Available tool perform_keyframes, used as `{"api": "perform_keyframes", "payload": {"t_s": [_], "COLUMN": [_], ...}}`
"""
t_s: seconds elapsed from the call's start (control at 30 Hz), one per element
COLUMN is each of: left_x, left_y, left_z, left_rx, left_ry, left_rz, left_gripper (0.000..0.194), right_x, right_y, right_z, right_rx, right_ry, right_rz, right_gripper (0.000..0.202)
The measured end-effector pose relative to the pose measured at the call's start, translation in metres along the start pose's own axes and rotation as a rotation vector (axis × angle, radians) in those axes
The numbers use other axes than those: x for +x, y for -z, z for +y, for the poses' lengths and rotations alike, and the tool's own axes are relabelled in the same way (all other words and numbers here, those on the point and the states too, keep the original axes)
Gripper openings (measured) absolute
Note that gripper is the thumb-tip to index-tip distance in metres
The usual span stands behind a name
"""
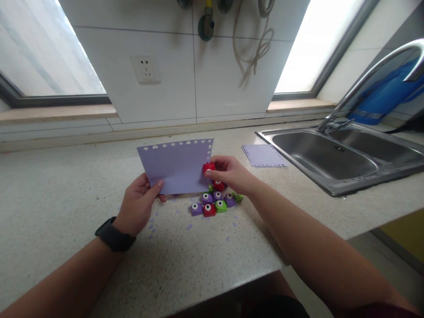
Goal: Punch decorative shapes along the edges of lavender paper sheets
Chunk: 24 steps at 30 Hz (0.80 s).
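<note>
My left hand (141, 201) pinches the lower left corner of a purple sheet of paper (179, 168), thumb in front and fingers behind. Small shapes are cut along the sheet's top edge and the upper part of its right edge. In my right hand (228, 172) is a red craft punch (208, 168), gripped between thumb and fingers at the sheet's right edge. Whether the paper sits inside its slot I cannot tell. Below the sheet, several purple, red and green craft punches (207, 209) stand grouped on the counter, partly hidden by the paper and my right hand.
Purple paper scraps (190, 226) lie scattered on the speckled counter (66, 190). A stack of purple sheets with punched edges (265, 155) rests beside the steel sink (326, 154). Over the sink arches a faucet (364, 81), with a blue item (387, 95) behind. A wall socket (145, 69) is ahead.
</note>
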<state>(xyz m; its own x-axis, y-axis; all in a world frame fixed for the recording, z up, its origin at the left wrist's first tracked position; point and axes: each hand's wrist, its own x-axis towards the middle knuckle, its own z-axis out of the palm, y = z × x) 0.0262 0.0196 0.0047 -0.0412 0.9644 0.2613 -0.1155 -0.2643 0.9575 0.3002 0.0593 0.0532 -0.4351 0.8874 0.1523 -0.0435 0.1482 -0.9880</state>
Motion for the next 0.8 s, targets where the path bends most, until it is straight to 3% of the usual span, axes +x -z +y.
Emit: {"api": "perform_keyframes", "payload": {"t_s": [0.8], "left_x": [0.0002], "left_y": [-0.0014], "left_z": [0.0021], "left_rx": [0.025], "left_ry": [0.004], "left_rz": [0.01], "left_gripper": [0.024], "right_x": [-0.0007], "right_y": [0.0004], "right_z": [-0.0004], "right_rx": [-0.041], "right_ry": [-0.004], "right_rz": [0.014], "right_gripper": [0.029]}}
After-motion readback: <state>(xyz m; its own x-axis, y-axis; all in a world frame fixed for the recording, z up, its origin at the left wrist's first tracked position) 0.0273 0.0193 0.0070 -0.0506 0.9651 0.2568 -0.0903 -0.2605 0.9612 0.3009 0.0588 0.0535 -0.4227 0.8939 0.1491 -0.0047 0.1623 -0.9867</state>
